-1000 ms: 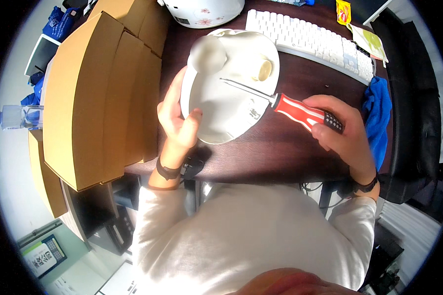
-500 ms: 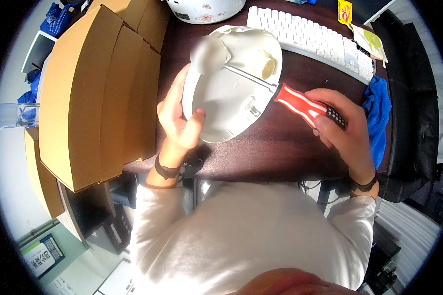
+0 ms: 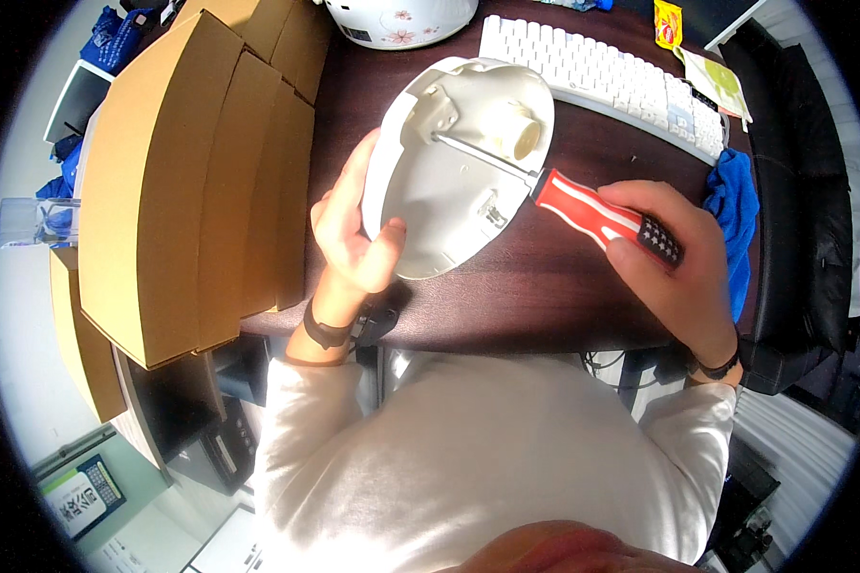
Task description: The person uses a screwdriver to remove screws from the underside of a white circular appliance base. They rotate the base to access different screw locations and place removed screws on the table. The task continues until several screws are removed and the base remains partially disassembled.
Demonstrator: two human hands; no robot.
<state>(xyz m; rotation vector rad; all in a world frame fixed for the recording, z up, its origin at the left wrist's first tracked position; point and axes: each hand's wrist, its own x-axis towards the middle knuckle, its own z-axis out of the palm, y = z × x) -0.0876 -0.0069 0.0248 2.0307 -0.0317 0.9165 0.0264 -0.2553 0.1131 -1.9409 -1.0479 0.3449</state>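
My left hand (image 3: 356,234) grips the left rim of a white oval plastic cover (image 3: 440,215), thumb on the inner side. The cover is tilted with its hollow inside toward me, showing a round cream-coloured post (image 3: 525,137), a small metal clip (image 3: 492,209) and a bracket at the upper left. In my right hand (image 3: 674,253) is a screwdriver (image 3: 588,205) with a red, white and black star-patterned handle. Its metal shaft reaches across the cover, and the tip rests at or near the bracket's lower edge. Whether it sits in a screw I cannot tell.
Tall cardboard boxes (image 3: 182,191) stand along the left of the dark wooden table (image 3: 506,310). A white keyboard (image 3: 607,81) lies at the back right, with a blue cloth (image 3: 733,215) beside it. Behind the cover stands a white flower-printed appliance (image 3: 401,24).
The cover has shifted slightly right and turned a little, so the bracket inside shows more clearly. My right hand has opened its grip somewhat around the handle, baring more of its star-patterned end.
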